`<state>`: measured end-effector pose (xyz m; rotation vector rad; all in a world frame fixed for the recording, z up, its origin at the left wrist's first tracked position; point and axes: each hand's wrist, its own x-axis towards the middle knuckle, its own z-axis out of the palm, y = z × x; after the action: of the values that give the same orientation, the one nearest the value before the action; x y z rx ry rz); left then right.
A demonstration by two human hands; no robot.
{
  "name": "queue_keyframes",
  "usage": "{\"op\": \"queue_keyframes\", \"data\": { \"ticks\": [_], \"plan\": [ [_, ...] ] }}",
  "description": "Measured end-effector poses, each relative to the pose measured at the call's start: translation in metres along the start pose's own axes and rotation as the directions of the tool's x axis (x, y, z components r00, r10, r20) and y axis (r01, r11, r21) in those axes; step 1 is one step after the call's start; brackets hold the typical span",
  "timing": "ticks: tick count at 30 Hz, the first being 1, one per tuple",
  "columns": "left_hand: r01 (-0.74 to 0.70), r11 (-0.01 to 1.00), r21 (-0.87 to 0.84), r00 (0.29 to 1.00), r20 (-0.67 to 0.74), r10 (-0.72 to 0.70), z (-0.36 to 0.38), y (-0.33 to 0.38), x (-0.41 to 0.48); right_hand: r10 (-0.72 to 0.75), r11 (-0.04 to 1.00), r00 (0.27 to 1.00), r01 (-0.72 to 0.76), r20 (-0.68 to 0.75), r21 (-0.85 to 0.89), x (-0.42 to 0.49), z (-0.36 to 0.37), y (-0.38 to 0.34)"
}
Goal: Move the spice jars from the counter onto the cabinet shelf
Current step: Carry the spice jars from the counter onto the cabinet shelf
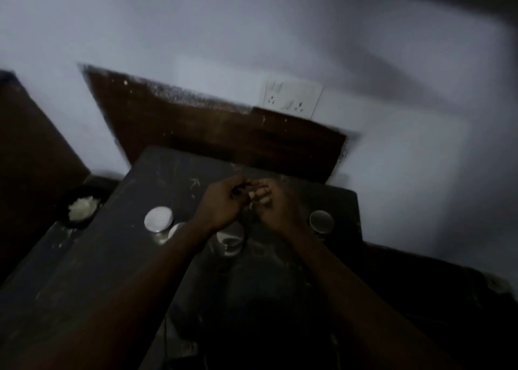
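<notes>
The scene is dim and blurred. On the dark counter [112,257] stand several small spice jars with pale round lids: one [158,219] at the left, one [175,231] half hidden by my left forearm, one [230,239] below my hands, and one [321,221] at the right. My left hand [221,201] and my right hand [273,201] meet above the counter with fingertips touching. Something small and pale shows between the fingers, too blurred to tell what it is. No cabinet shelf is in view.
A black bowl [75,221] holding something white sits at the counter's left edge. A brown backsplash [224,134] and a white wall socket [291,98] lie behind the counter. A dark wooden panel [28,159] stands at the far left.
</notes>
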<state>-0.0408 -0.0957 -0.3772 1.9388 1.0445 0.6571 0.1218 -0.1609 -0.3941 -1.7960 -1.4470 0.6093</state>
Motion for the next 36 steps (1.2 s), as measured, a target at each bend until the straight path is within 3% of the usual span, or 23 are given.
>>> {"op": "queue_keyframes", "data": {
  "ticks": [5,9,13,16,19,24,28,32,36],
  "plan": [
    [0.157,0.977,0.144,0.985,0.05,-0.165,0.005,-0.058,-0.032,0.057,0.991,0.988,-0.039,0.144,-0.126,-0.02,0.06,0.023],
    [0.129,0.944,0.303,0.976,0.132,-0.176,0.018,-0.092,-0.042,0.12,0.966,0.967,-0.062,0.224,-0.25,-0.026,0.086,0.041],
    [0.184,0.867,0.463,0.91,0.252,-0.328,0.037,-0.119,-0.042,0.251,0.938,0.92,-0.155,0.301,-0.309,-0.026,0.109,0.056],
    [0.143,0.831,0.538,0.906,0.266,-0.328,0.052,-0.128,-0.043,0.343,0.916,0.883,-0.239,0.32,-0.323,-0.026,0.124,0.064],
    [0.133,0.823,0.552,0.939,0.196,-0.283,0.062,-0.13,-0.039,0.345,0.918,0.894,-0.259,0.286,-0.3,-0.023,0.129,0.068],
    [0.107,0.865,0.491,0.964,0.161,-0.21,0.055,-0.128,-0.031,0.299,0.937,0.924,-0.238,0.236,-0.256,-0.02,0.112,0.065],
    [0.072,0.943,0.326,0.997,0.015,-0.081,0.037,-0.108,-0.025,0.185,0.978,0.972,-0.168,0.145,-0.124,-0.018,0.079,0.044],
    [-0.033,0.985,0.168,0.991,-0.121,0.054,0.015,-0.059,-0.005,0.062,0.998,0.997,-0.063,-0.041,-0.007,-0.014,0.037,0.005],
    [-0.196,0.98,0.019,0.945,-0.263,0.194,-0.007,0.011,0.027,-0.022,0.997,0.973,0.04,-0.231,0.071,0.002,-0.014,-0.041]
  ]
}}
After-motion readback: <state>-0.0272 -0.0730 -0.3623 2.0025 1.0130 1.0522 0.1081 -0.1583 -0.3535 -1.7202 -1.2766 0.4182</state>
